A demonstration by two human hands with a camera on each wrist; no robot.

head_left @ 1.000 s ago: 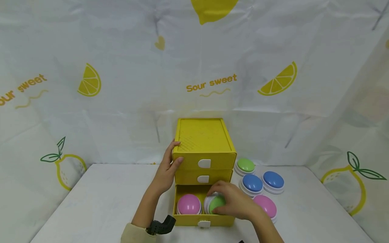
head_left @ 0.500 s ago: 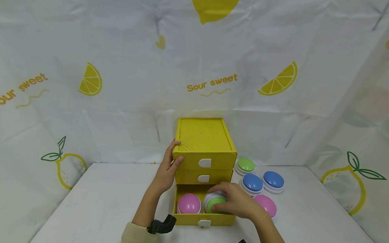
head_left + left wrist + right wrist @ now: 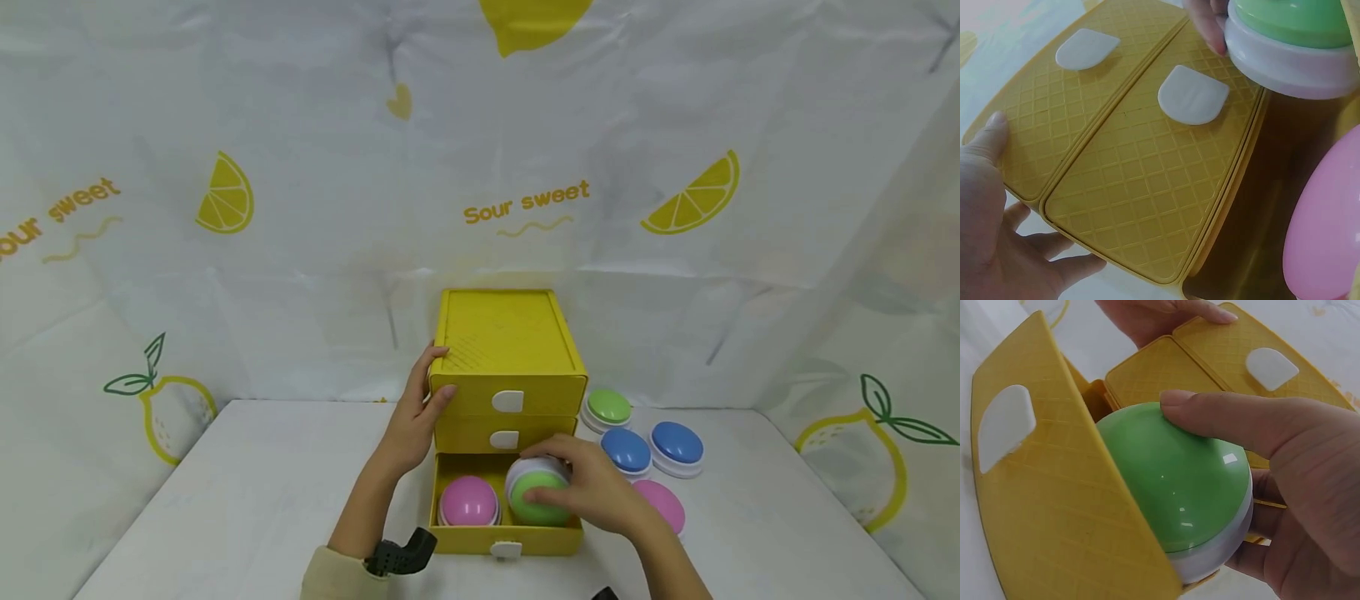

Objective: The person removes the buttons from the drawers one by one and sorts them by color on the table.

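Observation:
A yellow mini drawer cabinet (image 3: pixel 510 333) stands mid-table with its bottom drawer (image 3: pixel 465 542) pulled out. My left hand (image 3: pixel 410 425) grips the cabinet's left side; in the left wrist view the thumb lies on the top drawer's front and the fingers on the side. With my right hand (image 3: pixel 600 483) I hold a green-domed push button (image 3: pixel 1166 475), thumb on the dome and fingers behind its white base. That button is tilted toward me, over the drawer's right half. A pink-domed push button (image 3: pixel 468 502) sits in the left half.
Right of the cabinet, the white table (image 3: pixel 285 467) bears another green button (image 3: pixel 609 406), two blue buttons (image 3: pixel 677 442) and a pink button (image 3: pixel 663 504), partly behind my right forearm. A white lemon-print sheet (image 3: pixel 322 208) hangs close behind the cabinet.
My right hand has raised the green button from low in the drawer and tilted its dome toward me. My left hand keeps its hold on the cabinet.

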